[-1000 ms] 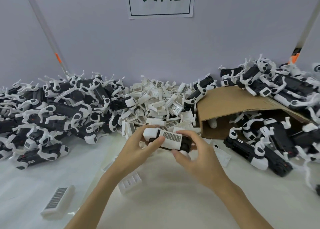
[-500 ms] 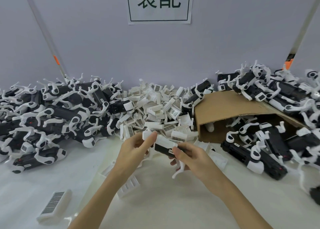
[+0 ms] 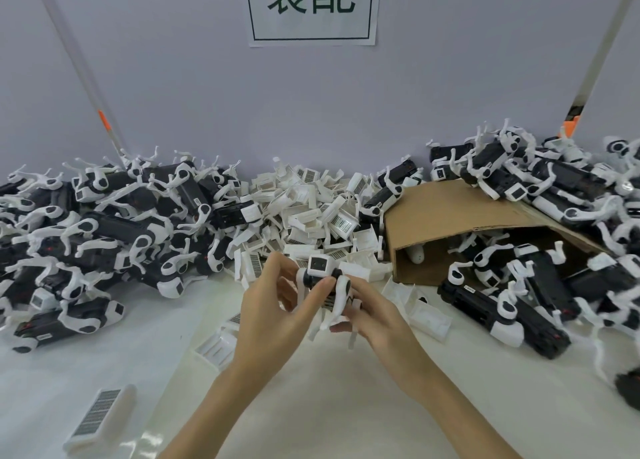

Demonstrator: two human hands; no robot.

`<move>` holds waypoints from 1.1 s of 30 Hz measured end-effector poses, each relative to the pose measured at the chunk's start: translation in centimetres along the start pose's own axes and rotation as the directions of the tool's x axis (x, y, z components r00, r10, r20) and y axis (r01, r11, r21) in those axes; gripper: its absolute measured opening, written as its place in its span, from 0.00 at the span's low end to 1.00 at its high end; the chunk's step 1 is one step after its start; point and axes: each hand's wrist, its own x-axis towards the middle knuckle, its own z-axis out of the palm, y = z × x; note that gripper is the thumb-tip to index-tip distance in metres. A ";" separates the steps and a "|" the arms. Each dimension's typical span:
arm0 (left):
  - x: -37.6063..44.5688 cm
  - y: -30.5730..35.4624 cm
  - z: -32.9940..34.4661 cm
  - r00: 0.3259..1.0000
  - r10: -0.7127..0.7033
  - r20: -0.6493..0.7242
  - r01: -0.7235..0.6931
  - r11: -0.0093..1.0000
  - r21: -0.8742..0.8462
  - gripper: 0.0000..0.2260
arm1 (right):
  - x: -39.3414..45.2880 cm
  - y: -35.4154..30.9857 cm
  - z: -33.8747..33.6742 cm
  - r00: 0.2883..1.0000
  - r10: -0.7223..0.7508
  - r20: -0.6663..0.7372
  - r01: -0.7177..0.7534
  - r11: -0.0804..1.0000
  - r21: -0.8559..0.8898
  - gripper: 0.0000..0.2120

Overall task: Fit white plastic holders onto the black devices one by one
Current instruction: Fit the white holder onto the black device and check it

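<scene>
Both hands [image 3: 322, 306] pinching black device [image 3: 320, 278], white-capped end apparently facing camera, long axis receding

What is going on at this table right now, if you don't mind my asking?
A person is fitting white plastic holders onto black devices by hand. Both hands hold one black device above the white table: the left hand pinches its near end and the right hand grips it from the other side. A heap of loose white holders lies just behind, with piles of black devices on the left and on the right around a tipped cardboard box.
</scene>
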 end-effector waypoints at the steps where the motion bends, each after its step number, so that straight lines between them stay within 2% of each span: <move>1: 0.2 -0.1 -0.2 0.999 -0.029 0.022 0.029 0.999 -0.016 0.19 | -0.1 0.2 -0.1 0.999 -0.037 -0.016 0.035 0.994 -0.099 0.19; 3: 0.2 0.2 -0.4 0.990 -0.092 0.102 0.100 0.992 -0.081 0.23 | -0.1 0.6 -0.1 0.996 -0.075 -0.043 0.061 0.965 -0.254 0.20; 5: 0.5 0.4 -0.5 0.956 -0.210 0.206 0.255 0.939 -0.229 0.27 | -0.2 0.8 0.0 0.993 -0.094 -0.075 0.067 0.949 -0.307 0.20; 7: 1.1 0.5 -0.8 0.856 -0.390 0.339 0.508 0.753 -0.418 0.27 | -0.1 1.0 -0.2 0.982 -0.148 -0.120 0.093 0.922 -0.375 0.20; 8: 1.4 0.5 -1.1 0.808 -0.443 0.388 0.586 0.677 -0.446 0.27 | -0.1 0.9 -0.3 0.974 -0.174 -0.143 0.099 0.901 -0.423 0.20; 9: 1.6 0.3 -1.3 0.787 -0.469 0.400 0.612 0.673 -0.416 0.29 | -0.1 0.9 -0.5 0.966 -0.197 -0.165 0.097 0.875 -0.475 0.21; 10: 1.7 0.2 -1.4 0.789 -0.474 0.390 0.602 0.722 -0.342 0.31 | -0.1 0.8 -0.6 0.959 -0.216 -0.182 0.095 0.853 -0.513 0.22; 12: 1.4 0.0 -1.2 0.841 -0.421 0.340 0.494 0.853 -0.166 0.36 | -0.2 0.7 -0.9 0.944 -0.270 -0.188 0.121 0.815 -0.566 0.23; 13: 1.2 -0.1 -1.0 0.869 -0.384 0.313 0.441 0.887 -0.135 0.37 | -0.2 0.7 -1.0 0.944 -0.279 -0.177 0.131 0.808 -0.575 0.23; 15: 1.1 -0.1 -0.8 0.893 -0.366 0.263 0.418 0.891 -0.176 0.34 | 0.0 0.5 -0.9 0.977 -0.150 -0.151 0.067 0.889 -0.453 0.23; 17: 1.2 0.0 -0.8 0.891 -0.377 0.254 0.433 0.873 -0.225 0.31 | 0.3 -0.2 -0.8 0.990 0.084 -0.116 -0.096 0.990 -0.102 0.29; 18: 1.2 0.0 -0.9 0.887 -0.384 0.256 0.441 0.868 -0.227 0.31 | 0.4 -0.3 -1.0 0.983 0.169 -0.071 -0.167 0.985 0.037 0.32; 19: 1.2 -0.1 -1.0 0.882 -0.386 0.269 0.446 0.868 -0.220 0.31 | 0.5 -0.5 -1.4 0.979 0.203 -0.025 -0.201 0.976 0.085 0.32; 21: 1.4 -0.6 -1.3 0.852 -0.400 0.339 0.479 0.855 -0.196 0.31 | 0.3 -0.8 -1.8 0.974 0.227 0.025 -0.228 0.972 0.052 0.28; 23: 1.8 -1.1 -1.6 0.807 -0.416 0.420 0.532 0.820 -0.211 0.31 | 0.3 -1.3 -2.2 0.950 0.310 0.024 -0.311 0.949 0.050 0.29; 25: 2.3 -1.0 -2.1 0.814 -0.419 0.403 0.550 0.779 -0.301 0.32 | 1.2 -2.8 -3.0 0.919 0.393 0.017 -0.391 0.908 0.148 0.33; 26: 2.5 -0.8 -2.3 0.837 -0.405 0.369 0.532 0.760 -0.373 0.32 | 1.8 -4.0 -3.8 0.923 0.385 0.012 -0.375 0.891 0.255 0.34; 27: 2.6 -0.9 -2.6 0.858 -0.388 0.338 0.508 0.744 -0.434 0.34 | 2.4 -5.4 -5.1 0.946 0.324 -0.010 -0.290 0.859 0.421 0.37; 28: 2.8 -0.9 -2.8 0.870 -0.380 0.312 0.489 0.737 -0.467 0.35 | 3.0 -6.8 -6.6 0.974 0.225 -0.039 -0.152 0.764 0.627 0.40; 29: 2.9 -0.9 -3.0 0.879 -0.374 0.294 0.474 0.738 -0.479 0.33 | 3.6 -7.9 -8.2 0.990 0.137 -0.038 -0.047 0.570 0.820 0.45; 30: 3.0 -0.9 -3.1 0.883 -0.377 0.280 0.468 0.743 -0.478 0.29 | 4.0 -9.0 -9.4 0.998 0.062 -0.008 -0.017 0.384 0.923 0.50; 31: 2.9 -0.9 -3.1 0.880 -0.391 0.270 0.475 0.741 -0.475 0.25 | 4.3 -9.8 -10.1 0.999 0.003 0.034 -0.033 0.325 0.945 0.53; 33: 2.8 -1.0 -3.0 0.872 -0.432 0.228 0.488 0.748 -0.450 0.25 | 4.8 -9.7 -9.9 0.996 0.043 0.081 -0.092 0.486 0.869 0.50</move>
